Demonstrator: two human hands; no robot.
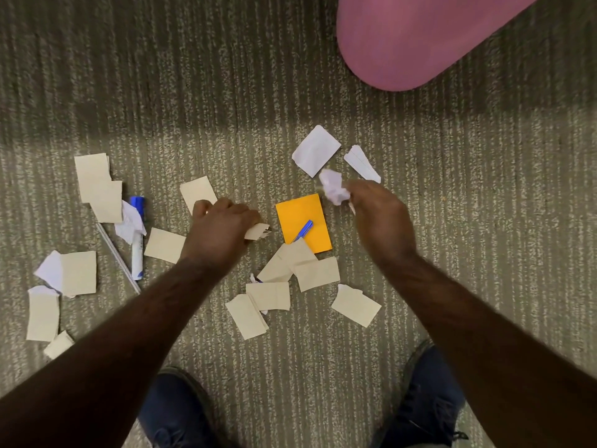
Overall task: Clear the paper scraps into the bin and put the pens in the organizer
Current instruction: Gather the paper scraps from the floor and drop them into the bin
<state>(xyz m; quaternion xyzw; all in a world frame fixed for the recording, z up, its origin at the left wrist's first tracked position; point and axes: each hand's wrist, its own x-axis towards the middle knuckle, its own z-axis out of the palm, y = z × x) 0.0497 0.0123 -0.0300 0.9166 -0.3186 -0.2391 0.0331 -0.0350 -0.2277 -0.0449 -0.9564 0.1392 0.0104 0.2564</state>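
Several cream paper scraps [318, 273] lie scattered over the carpet. My left hand [223, 229] is closed on a cream paper scrap [256, 231] near the middle. My right hand [376, 216] holds a crumpled white paper ball [332, 186] just right of an orange sheet [303, 226]. A blue pen [303, 230] lies on that orange sheet. At the left, a white marker with a blue cap [137, 236] rests beside a thin clear pen [118, 257]. White scraps [316, 150] lie beyond my right hand.
A large pink rounded object [420, 37] stands at the top right on the grey striped carpet [226, 92]. My two dark blue shoes [174, 412] show at the bottom edge. No bin or organizer is in view.
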